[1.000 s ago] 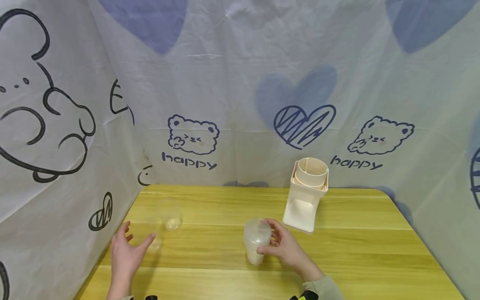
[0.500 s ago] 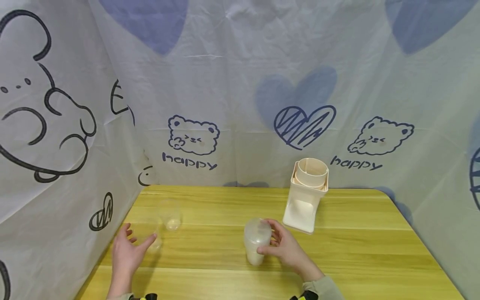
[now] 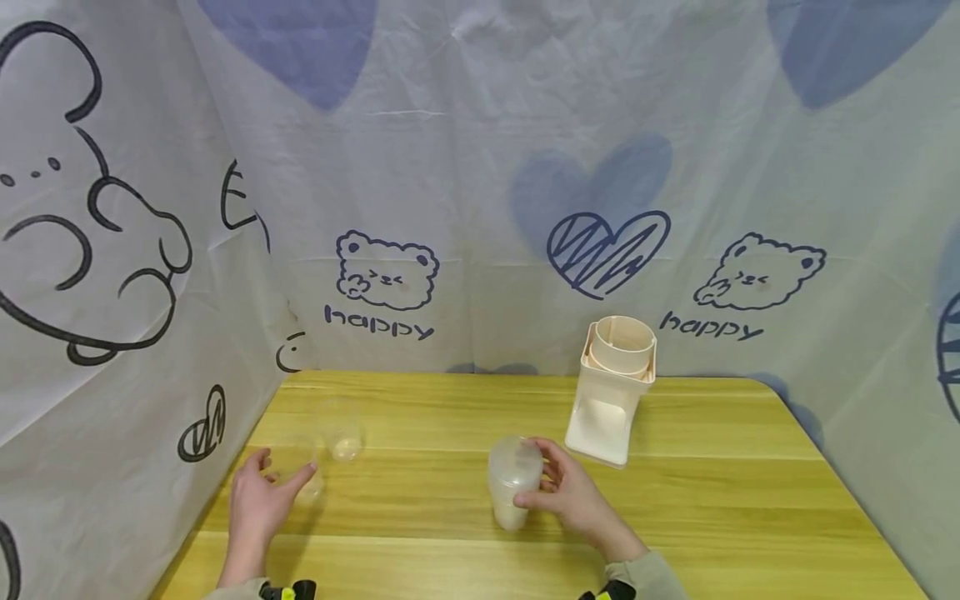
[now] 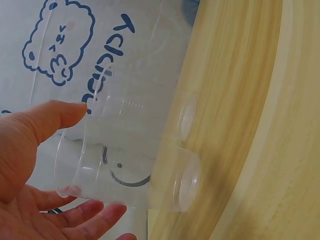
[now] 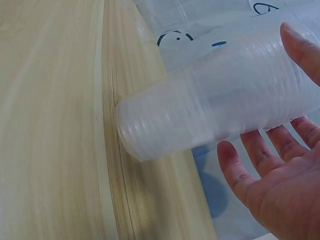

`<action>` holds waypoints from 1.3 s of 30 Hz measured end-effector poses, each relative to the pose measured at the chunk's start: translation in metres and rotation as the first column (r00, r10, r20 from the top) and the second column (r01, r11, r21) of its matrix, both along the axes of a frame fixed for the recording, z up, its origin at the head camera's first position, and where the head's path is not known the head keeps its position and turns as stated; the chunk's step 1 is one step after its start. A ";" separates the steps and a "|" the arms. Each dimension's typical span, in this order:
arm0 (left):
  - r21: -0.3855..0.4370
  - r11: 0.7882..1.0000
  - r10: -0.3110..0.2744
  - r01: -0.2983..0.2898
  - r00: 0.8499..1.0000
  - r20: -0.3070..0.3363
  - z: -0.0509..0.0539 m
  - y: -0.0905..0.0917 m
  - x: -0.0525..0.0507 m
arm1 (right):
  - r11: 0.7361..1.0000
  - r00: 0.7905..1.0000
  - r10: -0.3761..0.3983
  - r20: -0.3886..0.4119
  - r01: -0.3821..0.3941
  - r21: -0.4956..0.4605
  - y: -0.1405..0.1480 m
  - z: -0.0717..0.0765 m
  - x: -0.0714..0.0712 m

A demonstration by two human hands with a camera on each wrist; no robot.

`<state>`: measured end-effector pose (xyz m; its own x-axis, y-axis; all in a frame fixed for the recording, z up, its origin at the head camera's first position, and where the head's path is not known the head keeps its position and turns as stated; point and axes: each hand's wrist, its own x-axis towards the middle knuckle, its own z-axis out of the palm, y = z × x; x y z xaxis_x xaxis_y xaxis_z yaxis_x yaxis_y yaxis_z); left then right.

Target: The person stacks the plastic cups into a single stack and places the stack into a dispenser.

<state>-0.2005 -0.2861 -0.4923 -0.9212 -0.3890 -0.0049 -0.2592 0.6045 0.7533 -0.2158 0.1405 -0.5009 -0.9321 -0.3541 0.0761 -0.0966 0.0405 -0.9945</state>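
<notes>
A clear plastic cup (image 4: 135,175) stands upright at the table's left side. My left hand (image 3: 258,504) is beside it, thumb and loosely spread fingers on either side of its rim; whether they touch it I cannot tell. Close behind it stands a second clear cup (image 3: 347,446). At mid-table a stack of nested plastic cups (image 3: 513,483) stands upright. My right hand (image 3: 573,500) holds that stack from the right, thumb on the near side and fingers curled behind. In the right wrist view, fingertips (image 5: 229,152) lie along the ribbed stack.
A cream plastic holder (image 3: 603,421) with a round ring on top stands at the back right. The wooden table (image 3: 450,558) meets a printed cloth backdrop (image 3: 480,208) at the back and a cloth wall on the left.
My left hand has shifted slightly right, and its thumb and fingers have drawn a little closer together. The right hand and the stack of cups have stayed in place.
</notes>
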 end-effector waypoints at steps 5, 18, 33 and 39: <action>0.015 1.000 -0.007 0.007 1.000 0.003 0.002 0.003 0.003 | 1.000 1.000 0.009 -0.016 -0.009 -0.006 -0.001 0.000 0.000; -0.019 0.992 -0.122 0.121 0.992 -0.029 0.030 0.026 0.009 | 1.000 1.000 0.007 0.004 -0.007 -0.014 0.000 -0.002 -0.001; 0.012 0.962 -0.264 0.272 0.942 -0.205 0.061 0.077 0.003 | 1.000 1.000 0.019 0.003 -0.019 -0.008 0.000 -0.001 0.000; 0.000 0.945 -0.314 0.327 0.910 -0.271 0.064 0.099 -0.002 | 1.000 1.000 0.010 0.012 -0.010 0.001 -0.001 -0.001 0.000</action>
